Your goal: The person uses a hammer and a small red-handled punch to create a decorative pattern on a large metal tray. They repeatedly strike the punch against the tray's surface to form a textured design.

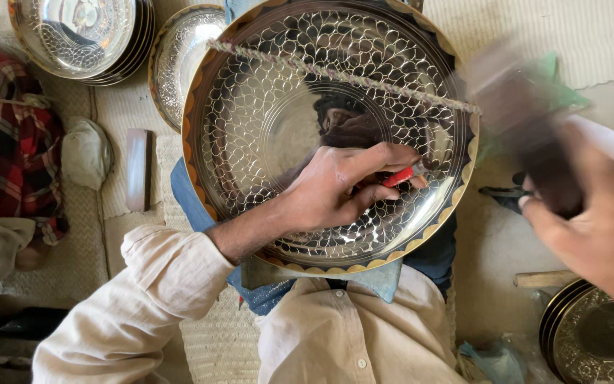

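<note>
Polished metal fills the middle: a big round tray (250,107) with a scale pattern and scalloped gold rim, propped on the person's lap, a twisted cord (335,73) stretched across its upper part. The left hand (335,188) rests on the tray's face, fingers pinched shut around a thin red-handled tool (403,176) near the right rim. The right hand (598,227), just off that rim, grips a dark blurred mallet (527,121). More trays (83,35) stack at upper left, leaving little free room.
</note>
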